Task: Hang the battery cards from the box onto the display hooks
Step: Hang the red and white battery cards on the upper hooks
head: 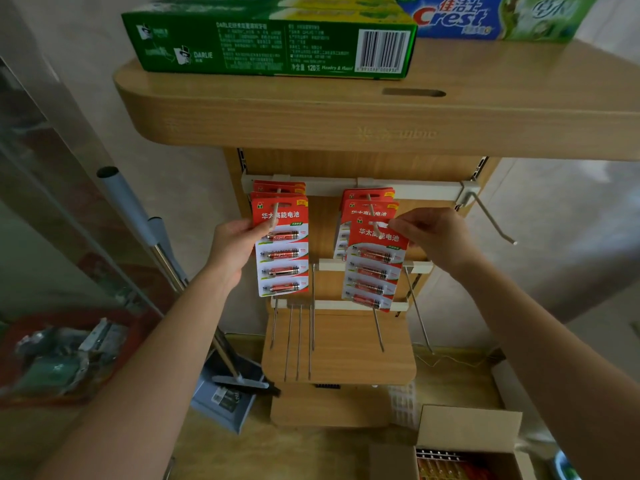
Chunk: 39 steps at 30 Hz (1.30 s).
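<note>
Two rows of red-and-white battery cards hang on the top rail's hooks of a wooden display stand. My left hand (232, 244) grips the left edge of the front card (282, 247) on the left hook. My right hand (431, 237) pinches the top right corner of the front card (375, 268) at the tip of the middle hook (371, 210); that card hangs tilted. More cards sit behind each. An empty hook (491, 220) juts out at the top right. The open cardboard box (464, 445) with more cards stands on the floor at the lower right.
A wooden shelf (311, 112) overhangs the hooks, carrying green and blue toothpaste cartons. Several bare metal hooks (298, 341) stick out from lower rails. A broom and grey dustpan (225, 400) lean at the left of the stand. A red basin with clutter is far left.
</note>
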{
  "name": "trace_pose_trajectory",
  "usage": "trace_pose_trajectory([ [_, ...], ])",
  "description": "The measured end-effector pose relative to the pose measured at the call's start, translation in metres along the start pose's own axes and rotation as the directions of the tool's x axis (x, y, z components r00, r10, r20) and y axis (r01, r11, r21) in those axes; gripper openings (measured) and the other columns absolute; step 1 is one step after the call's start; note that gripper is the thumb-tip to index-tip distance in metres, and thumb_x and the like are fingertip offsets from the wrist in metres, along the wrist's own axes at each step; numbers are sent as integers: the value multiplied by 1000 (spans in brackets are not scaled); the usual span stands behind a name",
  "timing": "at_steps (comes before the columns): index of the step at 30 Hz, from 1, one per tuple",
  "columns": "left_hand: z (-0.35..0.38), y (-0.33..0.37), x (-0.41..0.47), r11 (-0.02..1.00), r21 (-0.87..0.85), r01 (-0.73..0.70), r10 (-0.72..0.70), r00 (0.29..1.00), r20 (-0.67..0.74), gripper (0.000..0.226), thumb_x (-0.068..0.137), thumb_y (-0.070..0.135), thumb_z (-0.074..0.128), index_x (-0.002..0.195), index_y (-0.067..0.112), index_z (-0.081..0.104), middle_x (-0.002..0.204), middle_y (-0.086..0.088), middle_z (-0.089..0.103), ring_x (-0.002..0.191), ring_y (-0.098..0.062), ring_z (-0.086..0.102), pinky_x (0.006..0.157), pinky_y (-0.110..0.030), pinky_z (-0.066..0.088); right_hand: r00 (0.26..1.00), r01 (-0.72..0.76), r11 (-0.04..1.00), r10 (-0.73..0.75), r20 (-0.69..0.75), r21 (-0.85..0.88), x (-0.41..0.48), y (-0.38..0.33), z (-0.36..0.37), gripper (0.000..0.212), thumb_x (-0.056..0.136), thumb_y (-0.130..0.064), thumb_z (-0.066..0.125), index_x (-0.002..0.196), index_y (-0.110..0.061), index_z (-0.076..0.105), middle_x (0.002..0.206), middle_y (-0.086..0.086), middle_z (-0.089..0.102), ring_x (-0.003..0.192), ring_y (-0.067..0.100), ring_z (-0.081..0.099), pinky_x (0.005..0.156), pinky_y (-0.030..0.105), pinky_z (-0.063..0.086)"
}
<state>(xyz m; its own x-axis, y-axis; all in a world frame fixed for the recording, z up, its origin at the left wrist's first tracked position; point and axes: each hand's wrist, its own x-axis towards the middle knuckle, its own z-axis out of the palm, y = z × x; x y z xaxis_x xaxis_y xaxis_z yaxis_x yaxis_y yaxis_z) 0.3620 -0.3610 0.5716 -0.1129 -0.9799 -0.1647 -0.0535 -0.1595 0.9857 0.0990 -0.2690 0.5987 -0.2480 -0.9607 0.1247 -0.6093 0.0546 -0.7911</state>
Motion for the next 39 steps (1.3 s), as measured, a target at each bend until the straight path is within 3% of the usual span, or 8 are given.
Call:
trace_pose_trajectory([
  [4,5,3,12,1000,19,2,-2,1000,-17,9,78,24,71,83,17,69,89,-1,70,98,-29,65,99,-50,45,999,0,996,-3,-35,-91,21,1,6,21,85,-27,61,93,-10,71,73,-9,62,64,-1,57,66,13,46],
  [7,5,4,16,999,45,-4,6,999,-49,12,78,26,72,80,15,68,85,-1,69,89,-27,67,93,-46,50,996,-3,988,-11,-85,-156,32,1,10,24,86,-30,62,94,-10,72,73,-7,62,59,-6,52,50,-2,37],
  [13,7,0,17,996,88,-24,39,985,-170,21,74,27,75,76,8,66,76,-1,66,77,-21,64,75,-32,51,963,-45,999,35,-268,-30,26,5,21,22,84,-24,65,101,-9,68,85,-2,66,62,1,59,63,15,50],
  [19,7,-23,2,993,77,-88,111,919,-378,36,77,14,73,107,3,57,93,-1,59,85,-13,57,67,-15,42,953,-127,988,147,-265,90,-7,23,26,32,86,-12,62,117,-15,56,104,-8,59,84,14,64,78,27,52],
  [22,15,-43,-19,971,226,-80,176,878,-445,24,82,12,67,102,5,56,105,-8,58,88,-15,55,66,-12,40,962,-172,983,181,-205,63,-34,39,29,22,90,-13,56,110,-16,60,99,-4,64,83,10,63,76,24,51],
  [28,57,-87,-86,851,507,-139,264,947,-185,7,84,8,60,88,13,58,90,-5,61,83,-18,59,70,-20,44,974,-227,971,223,-49,-75,-92,84,24,23,88,-6,53,104,-18,64,94,-2,65,87,15,63,78,25,50],
  [32,106,-112,-125,778,609,-157,192,981,8,4,86,14,61,82,16,60,77,3,59,78,-16,58,68,-26,47,966,-249,960,255,41,-125,-128,124,2,29,87,-1,49,103,-19,65,92,-5,64,90,15,62,77,25,51],
  [39,219,-177,-201,666,741,-82,85,996,33,11,88,25,59,91,16,66,83,4,63,77,-12,58,59,-21,43,932,-316,932,340,128,-178,-211,232,-55,23,91,-11,50,108,-15,65,106,2,68,94,17,61,81,25,46],
])
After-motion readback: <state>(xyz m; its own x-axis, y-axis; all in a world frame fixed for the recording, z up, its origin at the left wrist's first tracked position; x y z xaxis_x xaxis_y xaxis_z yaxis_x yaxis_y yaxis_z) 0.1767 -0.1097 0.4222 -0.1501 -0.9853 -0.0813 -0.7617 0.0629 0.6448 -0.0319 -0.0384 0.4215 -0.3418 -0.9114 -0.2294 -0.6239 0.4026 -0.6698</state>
